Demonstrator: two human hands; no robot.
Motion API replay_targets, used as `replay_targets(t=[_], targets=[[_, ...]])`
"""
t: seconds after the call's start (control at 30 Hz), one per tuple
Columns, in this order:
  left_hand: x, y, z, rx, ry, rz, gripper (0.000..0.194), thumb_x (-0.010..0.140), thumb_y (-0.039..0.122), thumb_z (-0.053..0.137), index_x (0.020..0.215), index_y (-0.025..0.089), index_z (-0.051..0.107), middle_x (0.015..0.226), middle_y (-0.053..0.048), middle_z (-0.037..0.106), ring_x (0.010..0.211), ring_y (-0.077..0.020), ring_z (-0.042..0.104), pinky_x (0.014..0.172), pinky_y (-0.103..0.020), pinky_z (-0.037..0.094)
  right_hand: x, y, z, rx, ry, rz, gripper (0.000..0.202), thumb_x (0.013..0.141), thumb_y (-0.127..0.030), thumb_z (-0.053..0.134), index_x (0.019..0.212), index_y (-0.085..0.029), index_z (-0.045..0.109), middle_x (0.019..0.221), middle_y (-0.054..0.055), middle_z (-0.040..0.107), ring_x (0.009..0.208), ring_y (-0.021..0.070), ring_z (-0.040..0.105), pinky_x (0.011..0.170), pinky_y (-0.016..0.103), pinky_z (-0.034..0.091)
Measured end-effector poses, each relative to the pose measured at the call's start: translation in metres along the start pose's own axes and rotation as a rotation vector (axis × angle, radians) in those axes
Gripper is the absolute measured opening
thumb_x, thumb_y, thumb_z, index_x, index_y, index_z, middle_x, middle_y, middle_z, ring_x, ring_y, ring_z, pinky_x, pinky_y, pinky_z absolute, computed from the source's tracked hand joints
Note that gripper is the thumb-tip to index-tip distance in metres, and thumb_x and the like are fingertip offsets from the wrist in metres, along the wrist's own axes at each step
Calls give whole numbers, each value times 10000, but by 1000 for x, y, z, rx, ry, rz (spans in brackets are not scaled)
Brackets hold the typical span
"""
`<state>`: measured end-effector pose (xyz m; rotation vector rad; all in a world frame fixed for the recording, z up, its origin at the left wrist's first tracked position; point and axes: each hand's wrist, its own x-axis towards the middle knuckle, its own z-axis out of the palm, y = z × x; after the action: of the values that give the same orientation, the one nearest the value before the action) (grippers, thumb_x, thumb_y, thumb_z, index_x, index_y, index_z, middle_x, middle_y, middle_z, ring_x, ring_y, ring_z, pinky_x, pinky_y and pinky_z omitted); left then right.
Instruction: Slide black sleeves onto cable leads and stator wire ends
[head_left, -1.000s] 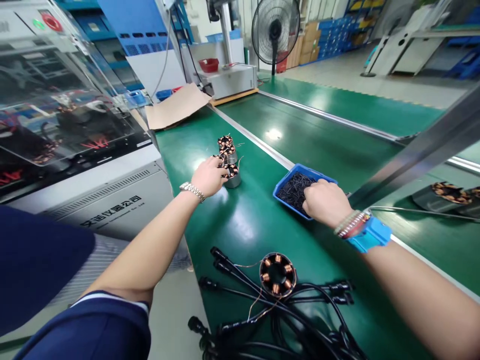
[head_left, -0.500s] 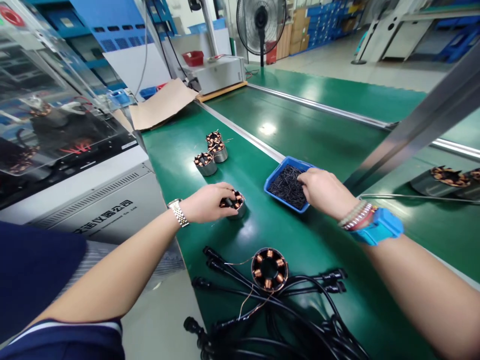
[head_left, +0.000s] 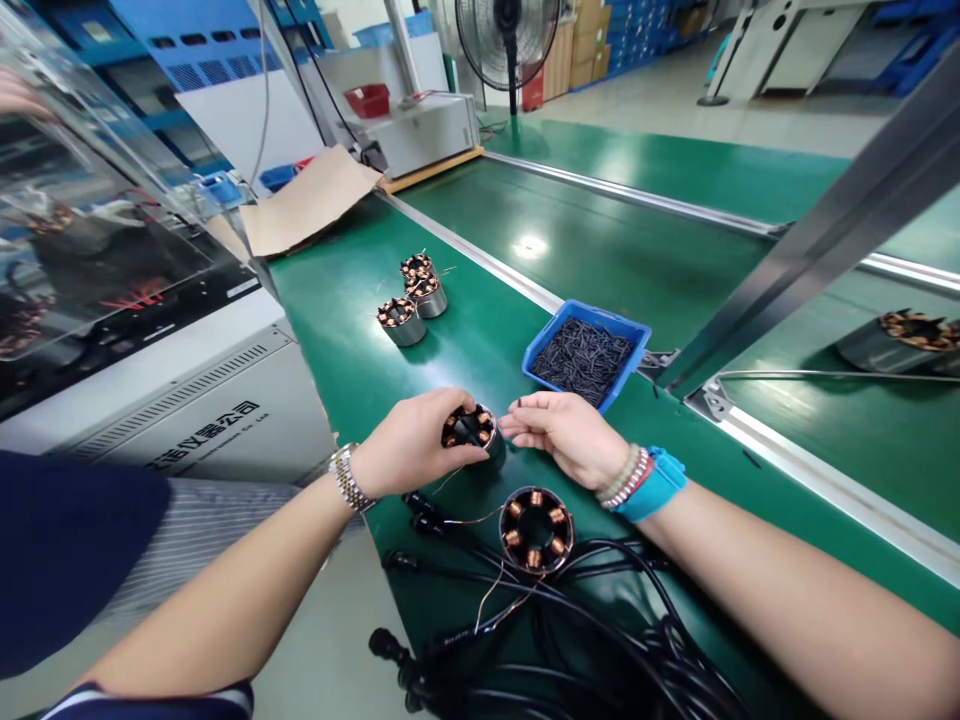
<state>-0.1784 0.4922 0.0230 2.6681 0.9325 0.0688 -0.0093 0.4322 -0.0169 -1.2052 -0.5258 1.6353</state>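
Observation:
My left hand (head_left: 409, 440) is wrapped round a motor stator (head_left: 471, 428), a metal ring with copper windings standing on the green table. Close to that stator's right side is my right hand (head_left: 574, 435), its thumb and fingers pinched. A small dark tip shows at the fingertips, apparently one of the thin black pieces (head_left: 581, 355) that fill a blue bin (head_left: 636, 345) just behind. Another stator (head_left: 536, 530), with copper windings and loose wire ends, lies on black cables nearer to me.
Several finished-looking wound stators (head_left: 403, 322) stand together farther back on the table. A bundle of black cables (head_left: 600, 650) covers the near part. To the right rises a slanted metal post (head_left: 795, 220); a white machine (head_left: 187, 410) borders the left side. Bent cardboard (head_left: 307, 205) lies at the back.
My right hand has come out of the blue bin and moved left, close to the held stator. My left hand stays on that stator, which now sits slightly nearer to me.

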Motion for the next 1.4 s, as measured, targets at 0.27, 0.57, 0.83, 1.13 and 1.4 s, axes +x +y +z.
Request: replay_targets(t=[0.27,0.57,0.83,1.13,1.4], targets=[[1,1,2,55,19,52,454,698,445,579,1072,205,484,927,-44,590,797,-178,562,677,-286,429,-10,-11,8,18,58,-157,37,694,-149,567,684,-114,574,668,35,625,587,68,567,647,215,463],[4,7,4,65,38,5,416,705,479,560,1018,207,536,862,-41,595,771,-177,560,681,-291,433,10,-1,-4,-168,111,-308,121,606,-223,643,673,-126,613,677,11,604,541,67,502,564,234,437],[3,5,4,45,49,15,402,705,470,567,1007,206,541,878,-39,596,780,-175,557,683,-287,436,12,5,-3,-129,42,-365,176,627,-248,640,744,-125,593,681,32,633,599,94,566,635,261,463],[3,5,6,39,51,14,416,705,479,563,1019,207,535,883,-38,595,784,-177,559,681,-285,436,12,1,-1,-206,64,-404,152,661,-238,613,757,-122,596,673,31,635,592,94,569,623,256,465],[3,5,5,29,60,17,413,701,479,566,1013,210,541,874,-37,598,780,-173,560,674,-280,435,11,-4,2,-409,29,-380,114,663,-232,601,704,-127,612,596,1,602,543,84,531,568,230,436]])
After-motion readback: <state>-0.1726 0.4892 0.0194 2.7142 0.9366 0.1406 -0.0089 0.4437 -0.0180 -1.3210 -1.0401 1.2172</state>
